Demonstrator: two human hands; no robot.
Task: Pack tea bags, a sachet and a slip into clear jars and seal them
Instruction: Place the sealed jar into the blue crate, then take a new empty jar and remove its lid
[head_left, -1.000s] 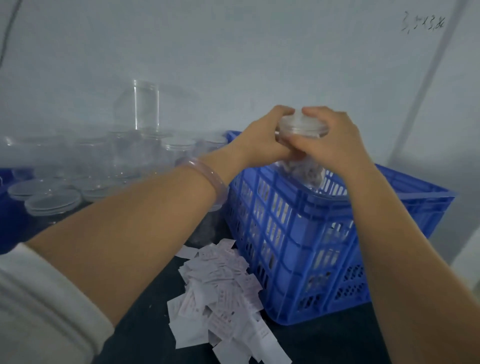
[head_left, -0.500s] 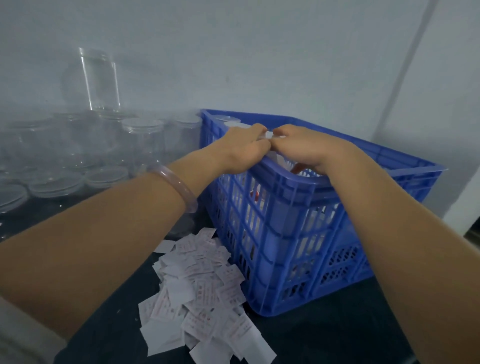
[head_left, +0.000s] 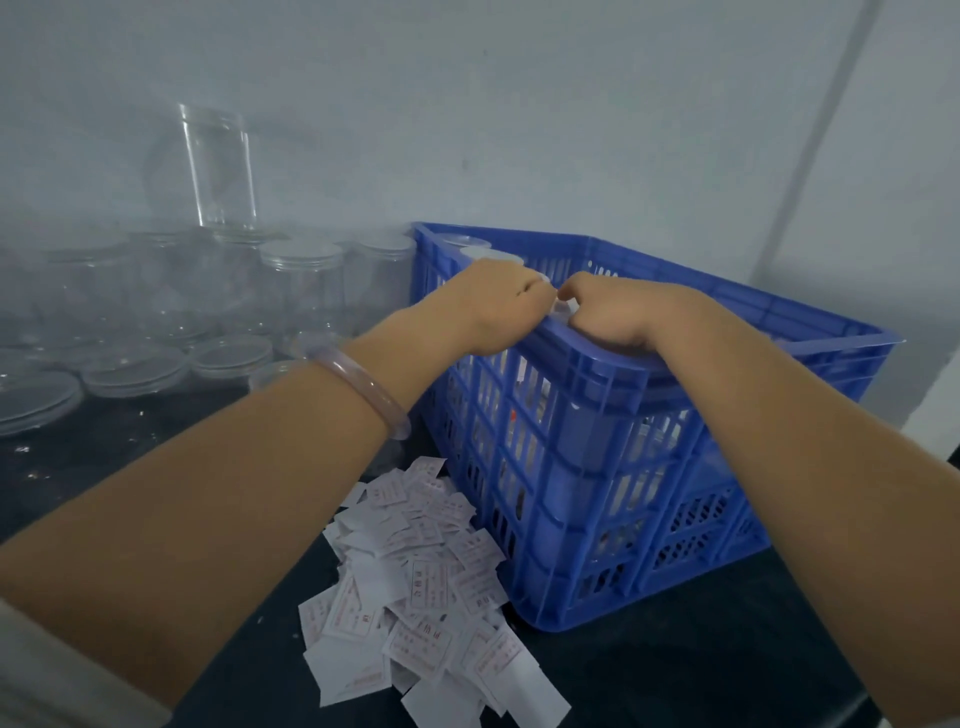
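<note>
The blue crate sits on the dark table with lidded jars inside it. Just inside its near rim the left hand and right hand meet, fingers curled round a clear jar that is mostly hidden. Left of the crate stand stacked jars and loose lids. Slips heap against its front corner.

One left hand, one right hand, one bracelet, one blue crate, one slip heap, many blurred jars
</note>
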